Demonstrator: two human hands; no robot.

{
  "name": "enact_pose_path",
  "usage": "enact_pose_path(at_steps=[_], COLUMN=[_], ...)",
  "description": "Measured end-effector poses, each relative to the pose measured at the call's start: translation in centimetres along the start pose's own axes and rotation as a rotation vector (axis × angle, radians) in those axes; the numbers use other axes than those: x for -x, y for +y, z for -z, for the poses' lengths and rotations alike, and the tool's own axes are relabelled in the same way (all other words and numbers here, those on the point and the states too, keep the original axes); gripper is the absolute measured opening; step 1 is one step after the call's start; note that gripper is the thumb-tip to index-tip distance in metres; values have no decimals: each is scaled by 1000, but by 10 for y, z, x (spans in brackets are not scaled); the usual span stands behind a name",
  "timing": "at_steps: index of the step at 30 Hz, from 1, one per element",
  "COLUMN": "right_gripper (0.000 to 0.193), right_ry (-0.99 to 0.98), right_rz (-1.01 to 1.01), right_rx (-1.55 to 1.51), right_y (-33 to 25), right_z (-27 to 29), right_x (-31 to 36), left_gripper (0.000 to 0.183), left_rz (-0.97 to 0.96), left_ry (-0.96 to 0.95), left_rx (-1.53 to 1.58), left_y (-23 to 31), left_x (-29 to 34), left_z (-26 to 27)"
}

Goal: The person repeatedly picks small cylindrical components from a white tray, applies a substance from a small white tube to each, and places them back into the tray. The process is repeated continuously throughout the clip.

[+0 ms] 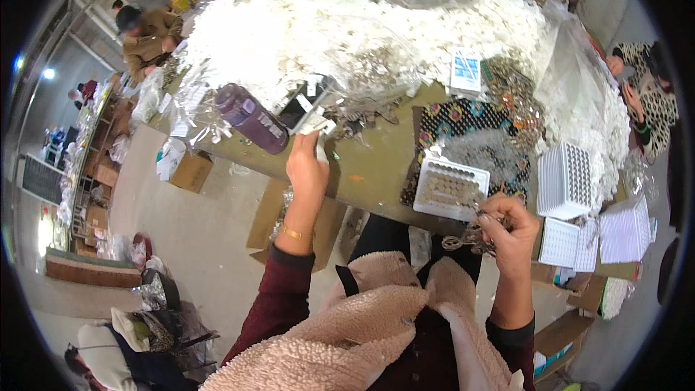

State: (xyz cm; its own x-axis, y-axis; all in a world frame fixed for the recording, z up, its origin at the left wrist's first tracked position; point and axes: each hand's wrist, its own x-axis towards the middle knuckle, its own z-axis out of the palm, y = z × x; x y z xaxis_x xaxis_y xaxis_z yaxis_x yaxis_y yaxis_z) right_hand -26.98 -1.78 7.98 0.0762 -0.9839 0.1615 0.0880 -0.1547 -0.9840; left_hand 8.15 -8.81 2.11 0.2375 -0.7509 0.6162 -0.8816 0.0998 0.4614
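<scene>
My left hand (pixel 307 165) is closed at the near table edge, its fingertips on a small bunch of white card-like pieces (pixel 316 123). Beside it a purple bottle (pixel 252 119) lies tilted, and a dark open box (pixel 298 107) sits just beyond the fingers. My right hand (pixel 511 226) is closed around a tangle of metallic chain jewellery (pixel 467 241), part of which hangs below the fingers. Left of that hand a white tray (pixel 428 206) with rows of round hollows rests on a black patterned cloth (pixel 436 122). Several hollows hold round greyish pieces.
A large heap of small white pieces (pixel 311 29) covers the table's far side. To the right stand stacked white trays (pixel 561 181) and a white-blue box (pixel 465 71). Cardboard boxes (pixel 194 171) sit on the floor. One person (pixel 148 40) works far left, another (pixel 649 101) far right.
</scene>
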Motion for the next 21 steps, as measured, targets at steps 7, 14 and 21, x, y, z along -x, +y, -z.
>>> enact_pose_path(at_steps=[7, 14, 21], right_gripper=[21, 10, 12], right_ry=[-85, -72, -94], right_rz=[-177, -46, -84], right_rx=[-60, -62, -72], right_y=[7, 8, 13], right_z=[-15, -11, -7], right_x=[-8, -11, -11], left_gripper=[23, 21, 31], left_rz=[-210, -14, 524], left_ry=[-443, -593, -824], left_rx=[634, 980, 1319], left_y=[114, 146, 155], left_x=[54, 48, 48], left_z=[16, 4, 1])
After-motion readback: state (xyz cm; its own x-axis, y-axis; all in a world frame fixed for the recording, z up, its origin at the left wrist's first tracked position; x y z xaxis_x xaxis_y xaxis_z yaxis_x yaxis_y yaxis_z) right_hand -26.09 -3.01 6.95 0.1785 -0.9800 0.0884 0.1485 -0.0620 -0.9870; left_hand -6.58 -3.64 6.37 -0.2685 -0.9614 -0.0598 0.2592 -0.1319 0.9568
